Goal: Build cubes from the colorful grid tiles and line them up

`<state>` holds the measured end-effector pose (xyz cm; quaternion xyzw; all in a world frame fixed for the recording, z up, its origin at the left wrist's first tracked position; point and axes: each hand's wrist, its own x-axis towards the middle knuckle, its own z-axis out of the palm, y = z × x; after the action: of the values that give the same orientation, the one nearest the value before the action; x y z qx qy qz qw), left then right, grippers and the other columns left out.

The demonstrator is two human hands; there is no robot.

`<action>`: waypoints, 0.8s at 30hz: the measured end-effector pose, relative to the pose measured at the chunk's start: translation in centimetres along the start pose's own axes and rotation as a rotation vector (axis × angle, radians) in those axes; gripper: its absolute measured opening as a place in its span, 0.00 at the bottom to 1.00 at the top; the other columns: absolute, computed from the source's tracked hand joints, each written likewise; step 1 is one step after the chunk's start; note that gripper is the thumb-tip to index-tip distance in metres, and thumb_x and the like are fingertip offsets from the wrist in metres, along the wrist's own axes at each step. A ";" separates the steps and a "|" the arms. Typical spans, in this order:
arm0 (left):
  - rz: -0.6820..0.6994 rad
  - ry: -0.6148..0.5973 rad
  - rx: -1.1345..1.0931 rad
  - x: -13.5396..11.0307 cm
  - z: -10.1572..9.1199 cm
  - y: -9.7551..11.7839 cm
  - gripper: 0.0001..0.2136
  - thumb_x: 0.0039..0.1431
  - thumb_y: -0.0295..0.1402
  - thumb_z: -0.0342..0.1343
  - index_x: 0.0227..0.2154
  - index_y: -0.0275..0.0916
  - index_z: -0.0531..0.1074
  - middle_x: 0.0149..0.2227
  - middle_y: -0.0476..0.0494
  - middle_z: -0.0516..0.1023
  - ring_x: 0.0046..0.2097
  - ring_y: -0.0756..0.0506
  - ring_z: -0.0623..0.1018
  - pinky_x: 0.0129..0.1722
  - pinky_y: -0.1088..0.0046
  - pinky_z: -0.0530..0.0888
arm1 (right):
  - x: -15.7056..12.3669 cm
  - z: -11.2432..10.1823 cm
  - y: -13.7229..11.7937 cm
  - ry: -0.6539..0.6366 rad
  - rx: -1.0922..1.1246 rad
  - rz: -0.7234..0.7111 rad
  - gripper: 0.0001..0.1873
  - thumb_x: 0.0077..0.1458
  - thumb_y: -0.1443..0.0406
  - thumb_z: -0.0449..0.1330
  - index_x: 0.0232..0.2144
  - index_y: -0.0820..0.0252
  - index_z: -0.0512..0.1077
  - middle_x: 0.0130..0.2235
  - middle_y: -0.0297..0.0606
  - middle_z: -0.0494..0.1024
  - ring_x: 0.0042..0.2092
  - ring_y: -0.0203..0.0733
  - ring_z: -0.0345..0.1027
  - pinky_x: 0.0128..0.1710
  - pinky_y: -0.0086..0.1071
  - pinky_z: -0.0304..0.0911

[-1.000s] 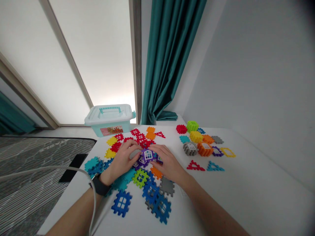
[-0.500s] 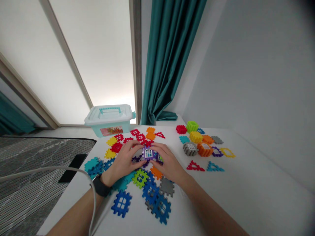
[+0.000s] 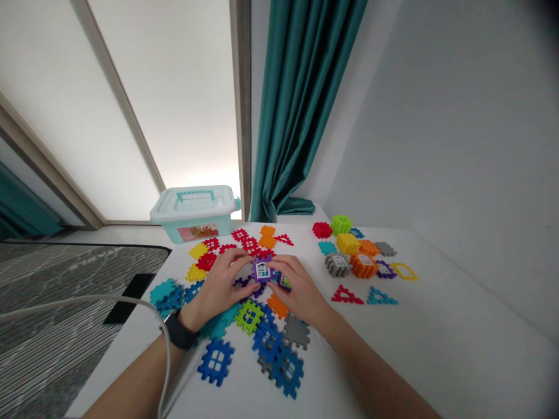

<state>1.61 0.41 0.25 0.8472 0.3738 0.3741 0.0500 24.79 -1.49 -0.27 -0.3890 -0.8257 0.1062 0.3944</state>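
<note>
My left hand (image 3: 216, 286) and my right hand (image 3: 299, 285) press from both sides on a small purple waffle-block assembly (image 3: 262, 271) with a white window panel. Its lower part is hidden by my fingers. Flat interlocking plastic pieces lie around my hands, including a green piece (image 3: 249, 316), an orange piece (image 3: 278, 306), a blue piece (image 3: 215, 362) and a grey piece (image 3: 297, 331). Red and yellow pieces (image 3: 207, 261) lie just beyond my left fingers. A black watch band (image 3: 178, 333) circles my left wrist.
Built block cubes, including an orange one (image 3: 363, 266) and a grey one (image 3: 337, 265), stand at the right of the white table (image 3: 437, 349), with red and teal triangles (image 3: 346, 295) nearby. A lidded teal plastic box (image 3: 194, 212) sits at the far edge. A white cable (image 3: 87, 299) crosses to my left arm.
The purple assembly has turned slightly between my hands, and my right hand has shifted a little toward it. The surrounding pieces have not moved.
</note>
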 end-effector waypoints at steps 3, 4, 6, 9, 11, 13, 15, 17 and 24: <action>0.013 0.002 0.008 0.0 0.0 -0.1 0.20 0.59 0.39 0.63 0.53 0.43 0.71 0.51 0.38 0.72 0.54 0.37 0.73 0.54 0.57 0.73 | 0.0 0.0 -0.1 0.004 -0.001 0.000 0.19 0.60 0.69 0.59 0.53 0.53 0.69 0.56 0.45 0.71 0.59 0.50 0.66 0.59 0.50 0.67; 0.020 0.003 0.011 0.0 0.0 -0.1 0.20 0.60 0.39 0.63 0.53 0.43 0.71 0.51 0.38 0.72 0.54 0.37 0.73 0.54 0.56 0.73 | 0.0 0.0 -0.1 0.004 0.002 -0.002 0.19 0.60 0.70 0.59 0.53 0.53 0.69 0.58 0.45 0.70 0.60 0.50 0.65 0.61 0.50 0.66; 0.030 0.006 0.019 0.0 0.0 0.0 0.20 0.60 0.39 0.63 0.53 0.42 0.71 0.51 0.38 0.72 0.54 0.37 0.73 0.54 0.56 0.73 | 0.0 0.0 -0.2 -0.001 0.012 -0.006 0.20 0.59 0.70 0.59 0.54 0.52 0.69 0.60 0.45 0.68 0.62 0.49 0.63 0.62 0.50 0.65; 0.036 0.014 0.025 0.0 0.0 0.1 0.20 0.59 0.38 0.63 0.53 0.42 0.70 0.51 0.38 0.72 0.54 0.38 0.73 0.53 0.57 0.74 | -0.1 0.1 -0.2 0.009 0.017 -0.006 0.20 0.60 0.69 0.59 0.54 0.53 0.68 0.60 0.45 0.68 0.62 0.49 0.64 0.62 0.50 0.65; 0.035 0.023 0.026 0.0 0.1 0.2 0.20 0.59 0.38 0.63 0.53 0.42 0.70 0.51 0.38 0.72 0.54 0.38 0.73 0.53 0.57 0.74 | -0.1 0.2 -0.2 0.027 0.009 -0.008 0.19 0.60 0.69 0.60 0.53 0.53 0.68 0.60 0.46 0.68 0.61 0.49 0.64 0.62 0.49 0.65; 0.034 0.031 0.027 0.0 0.2 0.2 0.20 0.60 0.37 0.63 0.53 0.42 0.70 0.51 0.38 0.72 0.53 0.38 0.73 0.53 0.57 0.74 | -0.1 0.2 -0.2 0.038 -0.004 -0.016 0.18 0.59 0.69 0.60 0.52 0.54 0.69 0.59 0.46 0.69 0.61 0.50 0.64 0.62 0.49 0.65; 0.033 0.031 0.025 -0.1 0.3 0.2 0.20 0.59 0.37 0.63 0.53 0.41 0.70 0.51 0.38 0.72 0.53 0.38 0.73 0.53 0.57 0.74 | -0.1 0.1 -0.2 0.041 -0.021 -0.031 0.16 0.59 0.70 0.60 0.50 0.54 0.71 0.58 0.46 0.69 0.60 0.50 0.65 0.60 0.49 0.66; 0.027 0.028 0.021 -0.1 0.4 0.1 0.20 0.59 0.37 0.63 0.53 0.42 0.70 0.51 0.38 0.73 0.53 0.38 0.74 0.53 0.57 0.74 | 0.0 0.1 -0.2 0.041 -0.043 -0.044 0.15 0.59 0.70 0.60 0.49 0.54 0.72 0.57 0.46 0.70 0.59 0.50 0.66 0.59 0.49 0.67; 0.010 0.039 0.014 0.3 0.8 0.3 0.19 0.60 0.38 0.63 0.52 0.42 0.70 0.50 0.38 0.73 0.53 0.38 0.74 0.53 0.57 0.74 | -0.1 0.0 -0.1 0.048 -0.093 -0.013 0.16 0.59 0.70 0.61 0.49 0.53 0.73 0.54 0.45 0.72 0.56 0.51 0.67 0.56 0.50 0.69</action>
<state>2.40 0.54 -0.03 0.8420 0.3728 0.3884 0.0350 24.72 -1.65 -0.28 -0.4042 -0.8226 0.0558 0.3961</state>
